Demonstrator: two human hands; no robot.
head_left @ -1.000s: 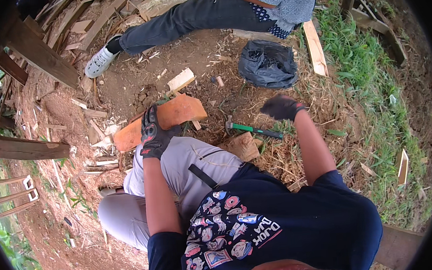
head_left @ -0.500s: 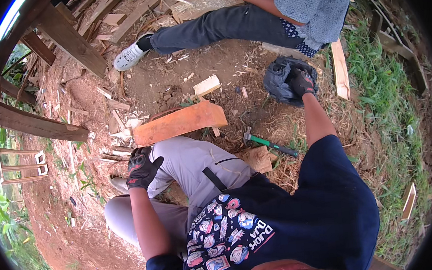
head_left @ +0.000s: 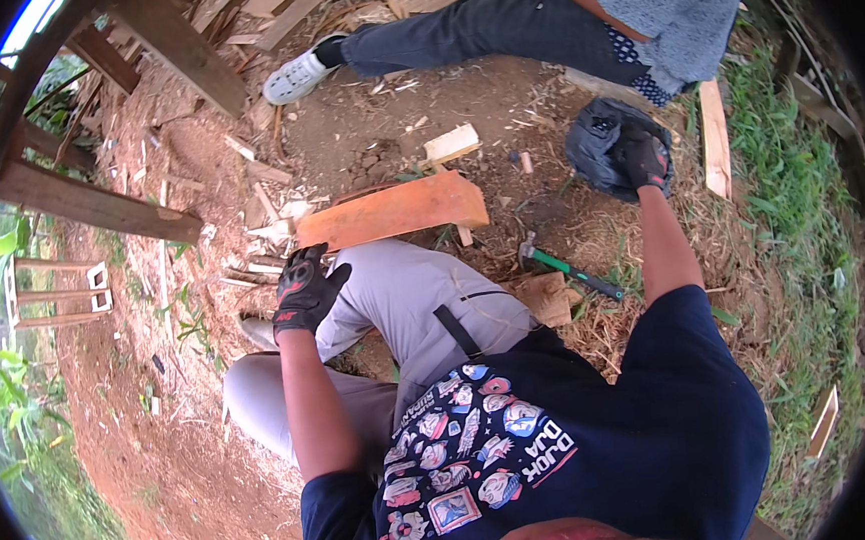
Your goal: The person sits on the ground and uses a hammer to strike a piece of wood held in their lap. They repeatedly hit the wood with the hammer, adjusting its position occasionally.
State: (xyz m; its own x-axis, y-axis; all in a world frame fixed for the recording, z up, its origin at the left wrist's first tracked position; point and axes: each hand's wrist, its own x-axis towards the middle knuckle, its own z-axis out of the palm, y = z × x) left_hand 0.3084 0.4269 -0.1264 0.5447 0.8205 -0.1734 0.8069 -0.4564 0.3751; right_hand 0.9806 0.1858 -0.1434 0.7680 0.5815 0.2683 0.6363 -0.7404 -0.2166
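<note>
My left hand (head_left: 309,293), in a black glove with red marks, is beside my bent knee with its thumb apart and fingers stretched out. Its fingertips come close to the left end of an orange-faced wooden beam (head_left: 393,212); whether they touch it I cannot tell. On the right, my gloved right hand (head_left: 645,160) reaches into the mouth of a crumpled black plastic bag (head_left: 595,148). The bag's dark folds hide its fingers and anything in them. A hammer (head_left: 573,272) with a green and black handle lies on the ground between the beam and my right forearm.
Opposite me sits another person, one leg in dark trousers (head_left: 476,36) stretched across the far side. Wood offcuts (head_left: 452,143) and chips litter the soil. A wooden frame (head_left: 97,208) stands at the left; a plank (head_left: 714,140) lies by the grass at the right.
The whole view has shifted, so things appear further right. My left hand's fingers have straightened toward the beam's end. My right hand stays in the bag.
</note>
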